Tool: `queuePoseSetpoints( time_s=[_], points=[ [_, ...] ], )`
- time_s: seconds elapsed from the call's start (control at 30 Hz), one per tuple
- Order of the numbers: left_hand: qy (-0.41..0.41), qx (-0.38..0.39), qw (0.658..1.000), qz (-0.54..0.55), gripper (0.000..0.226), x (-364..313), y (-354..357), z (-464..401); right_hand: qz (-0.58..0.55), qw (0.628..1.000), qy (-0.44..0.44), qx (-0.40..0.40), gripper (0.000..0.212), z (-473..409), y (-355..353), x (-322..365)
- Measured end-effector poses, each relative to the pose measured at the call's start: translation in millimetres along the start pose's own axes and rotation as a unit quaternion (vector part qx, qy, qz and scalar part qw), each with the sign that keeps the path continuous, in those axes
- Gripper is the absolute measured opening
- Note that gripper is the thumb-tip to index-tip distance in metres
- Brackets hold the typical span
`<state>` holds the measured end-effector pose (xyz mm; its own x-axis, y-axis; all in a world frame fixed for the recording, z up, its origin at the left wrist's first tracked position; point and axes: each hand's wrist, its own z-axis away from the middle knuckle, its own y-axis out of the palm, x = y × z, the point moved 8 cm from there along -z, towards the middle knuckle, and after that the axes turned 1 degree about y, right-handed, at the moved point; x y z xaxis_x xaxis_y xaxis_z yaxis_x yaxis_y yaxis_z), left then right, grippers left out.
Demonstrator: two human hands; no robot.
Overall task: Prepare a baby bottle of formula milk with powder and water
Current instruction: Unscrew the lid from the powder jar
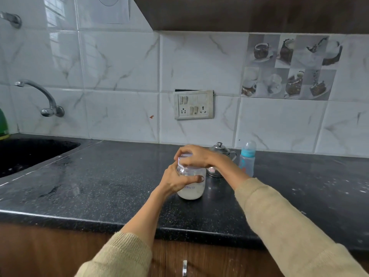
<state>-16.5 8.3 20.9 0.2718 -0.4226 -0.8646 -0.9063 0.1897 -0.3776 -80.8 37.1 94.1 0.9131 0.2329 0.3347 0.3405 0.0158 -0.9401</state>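
A clear jar (194,188) with white powder in its lower half stands on the black counter (99,186). My left hand (175,180) grips the jar's body, thumb across the front. From above, my right hand (192,155) curls over its pale lid (184,159), covering most of it. Behind and to the right stands a baby bottle (247,158) with a blue collar and a clear cap, upright. Between jar and bottle is a small steel pot (220,151) with a knobbed lid, partly hidden by my right wrist.
A dark sink (30,152) is set into the counter at the left, with a wall tap (40,92) above it. A switch and socket plate (193,104) sits on the tiled wall. A green object (3,124) shows at the far left edge. White specks dot the counter's right side.
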Motion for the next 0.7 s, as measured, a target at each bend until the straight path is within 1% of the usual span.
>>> queuePoseSetpoints(
  time_s=[0.07,0.1,0.13,0.17,0.2,0.3,0.4,0.43,0.5,0.57,0.6,0.63,0.7],
  points=[
    [0.003,0.0,1.0,0.009,0.072,-1,0,1,0.035,0.998,0.049,0.004,0.054,4,-9,-9],
    [0.007,0.001,1.0,0.01,0.072,-3,-1,2,0.084,0.993,0.083,0.008,0.065,6,-13,-13],
    [0.008,0.003,1.0,0.012,0.071,-4,-1,2,0.126,0.986,0.111,0.018,0.072,10,-17,-16],
    [0.007,0.004,1.0,0.011,0.072,-6,-1,3,0.146,0.98,0.132,0.033,0.071,11,-18,-17],
    [0.006,0.004,1.0,0.008,0.074,-6,-2,4,0.143,0.979,0.139,0.049,0.067,11,-17,-15],
    [0.007,0.008,1.0,0.001,0.079,-10,-2,6,0.114,0.981,0.123,0.1,0.057,11,-11,-3],
    [-0.004,0.005,1.0,0.002,0.075,-8,-2,6,0.104,0.98,0.102,0.135,0.055,11,-10,7],
    [-0.006,0.004,1.0,-0.001,0.075,-8,-2,6,0.096,0.982,0.09,0.138,0.052,10,-11,11],
    [-0.008,0.004,1.0,-0.002,0.083,-6,-2,5,0.087,0.986,0.085,0.111,0.047,9,-19,15],
    [-0.015,0.004,1.0,0.006,0.088,-4,-2,4,0.142,0.98,0.116,0.077,0.064,8,-27,12],
    [-0.018,0.004,1.0,0.01,0.087,-3,-1,4,0.174,0.973,0.136,0.073,0.073,8,-29,8],
    [-0.02,0.005,1.0,0.012,0.085,-2,-2,5,0.19,0.967,0.153,0.075,0.076,8,-30,4],
    [-0.017,0.005,1.0,0.005,0.081,-3,-2,4,0.188,0.966,0.154,0.09,0.067,8,-29,4]
  ],
)
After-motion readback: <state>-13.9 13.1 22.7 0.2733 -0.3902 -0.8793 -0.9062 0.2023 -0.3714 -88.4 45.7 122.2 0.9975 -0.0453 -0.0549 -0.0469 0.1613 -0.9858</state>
